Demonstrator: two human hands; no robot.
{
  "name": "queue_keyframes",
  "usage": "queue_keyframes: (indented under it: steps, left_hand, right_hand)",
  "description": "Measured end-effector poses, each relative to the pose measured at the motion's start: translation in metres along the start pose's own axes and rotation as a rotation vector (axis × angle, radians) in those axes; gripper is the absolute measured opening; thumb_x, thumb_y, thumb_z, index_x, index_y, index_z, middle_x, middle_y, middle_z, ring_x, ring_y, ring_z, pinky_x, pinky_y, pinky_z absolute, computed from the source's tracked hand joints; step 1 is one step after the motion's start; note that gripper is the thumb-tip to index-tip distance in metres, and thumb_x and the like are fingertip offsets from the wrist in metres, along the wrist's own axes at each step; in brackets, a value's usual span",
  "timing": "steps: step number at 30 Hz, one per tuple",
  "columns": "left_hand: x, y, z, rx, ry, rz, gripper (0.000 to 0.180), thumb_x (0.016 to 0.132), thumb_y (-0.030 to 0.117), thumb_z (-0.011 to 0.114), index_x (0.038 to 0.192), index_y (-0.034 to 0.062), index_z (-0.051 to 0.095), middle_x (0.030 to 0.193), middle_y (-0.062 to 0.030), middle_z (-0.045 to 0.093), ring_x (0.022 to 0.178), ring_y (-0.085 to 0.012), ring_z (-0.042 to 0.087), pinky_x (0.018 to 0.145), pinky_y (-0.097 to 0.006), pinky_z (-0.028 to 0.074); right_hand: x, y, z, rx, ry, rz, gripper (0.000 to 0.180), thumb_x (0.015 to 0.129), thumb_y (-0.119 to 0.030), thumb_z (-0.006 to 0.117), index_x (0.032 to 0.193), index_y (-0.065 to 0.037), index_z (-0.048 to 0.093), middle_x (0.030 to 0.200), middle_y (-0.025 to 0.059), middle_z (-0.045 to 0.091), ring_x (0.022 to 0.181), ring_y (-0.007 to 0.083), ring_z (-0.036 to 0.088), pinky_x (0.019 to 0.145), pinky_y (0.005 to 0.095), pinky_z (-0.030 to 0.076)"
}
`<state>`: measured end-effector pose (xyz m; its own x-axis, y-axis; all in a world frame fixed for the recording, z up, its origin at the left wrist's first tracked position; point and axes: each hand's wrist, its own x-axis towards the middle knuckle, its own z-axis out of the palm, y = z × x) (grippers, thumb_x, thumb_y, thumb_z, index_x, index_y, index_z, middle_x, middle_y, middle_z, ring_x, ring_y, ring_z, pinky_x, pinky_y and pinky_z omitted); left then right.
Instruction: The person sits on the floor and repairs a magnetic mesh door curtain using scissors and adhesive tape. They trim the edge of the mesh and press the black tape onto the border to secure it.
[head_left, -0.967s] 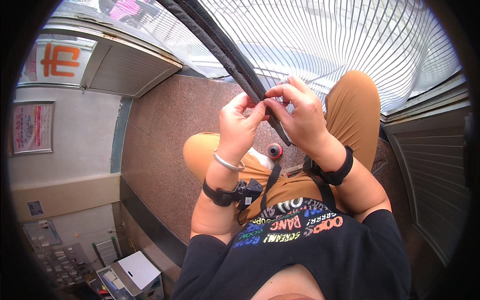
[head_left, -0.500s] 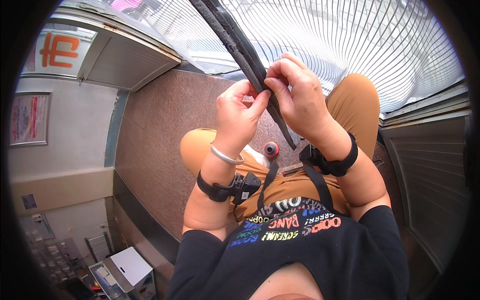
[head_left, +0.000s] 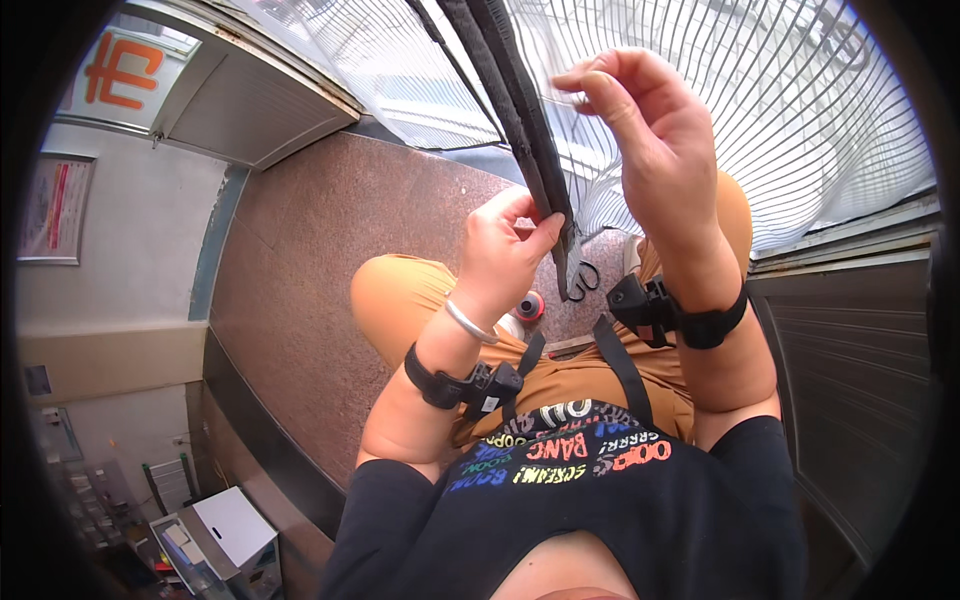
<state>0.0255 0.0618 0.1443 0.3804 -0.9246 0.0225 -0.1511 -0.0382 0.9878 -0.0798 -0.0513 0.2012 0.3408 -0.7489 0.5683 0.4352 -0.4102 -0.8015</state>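
Note:
A dark strip (head_left: 510,110), black and worn, edges a sheer curtain (head_left: 690,120) with thin dark stripes. My left hand (head_left: 505,245) pinches the strip near its lower end between thumb and fingers. To the right of the strip, my right hand (head_left: 665,135) is raised in front of the curtain, clear of the strip. Its thumb and forefinger are pressed together; what they hold, if anything, is too small and blurred to name. Just below the strip's end, black-handled scissors (head_left: 583,283) lie partly hidden on the floor. Near them stands a small red and black round object (head_left: 530,305).
I sit low over a reddish-brown stone floor (head_left: 310,240), knees apart. A grey panelled door (head_left: 830,370) is close on my right. A wall with a framed poster (head_left: 58,210) stands on the left, and a white-topped box (head_left: 235,525) sits at lower left.
My right hand has left the strip and moved up and right. My left hand still pinches the strip, slightly lower and to the right. The scissors now show.

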Motion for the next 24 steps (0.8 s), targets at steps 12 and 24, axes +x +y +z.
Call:
queue_keyframes:
  steps: [12, 24]
  left_hand:
    - [0.006, -0.018, -0.013, -0.168, 0.039, 0.019, 0.011, 0.084, 0.000, 0.057, 0.093, -0.0048, 0.061, 0.082, -0.0038, 0.064, 0.072, -0.0054, 0.057, 0.064, -0.019, 0.046]
    - [0.008, -0.026, -0.022, -0.097, 0.079, 0.018, 0.011, 0.084, -0.002, 0.058, 0.093, -0.0057, 0.061, 0.083, -0.0042, 0.064, 0.074, -0.0057, 0.057, 0.066, -0.019, 0.045]
  right_hand:
    - [0.009, -0.028, -0.002, 0.452, -0.194, 0.082, 0.017, 0.093, -0.012, 0.050, 0.106, -0.001, 0.048, 0.071, -0.0012, 0.049, 0.060, 0.0036, 0.042, 0.054, 0.0157, 0.035]
    - [0.037, -0.073, -0.054, 0.615, -0.097, -0.135, 0.011, 0.094, -0.013, 0.045, 0.098, -0.003, 0.046, 0.070, -0.0013, 0.046, 0.060, 0.0046, 0.039, 0.054, 0.0166, 0.034]
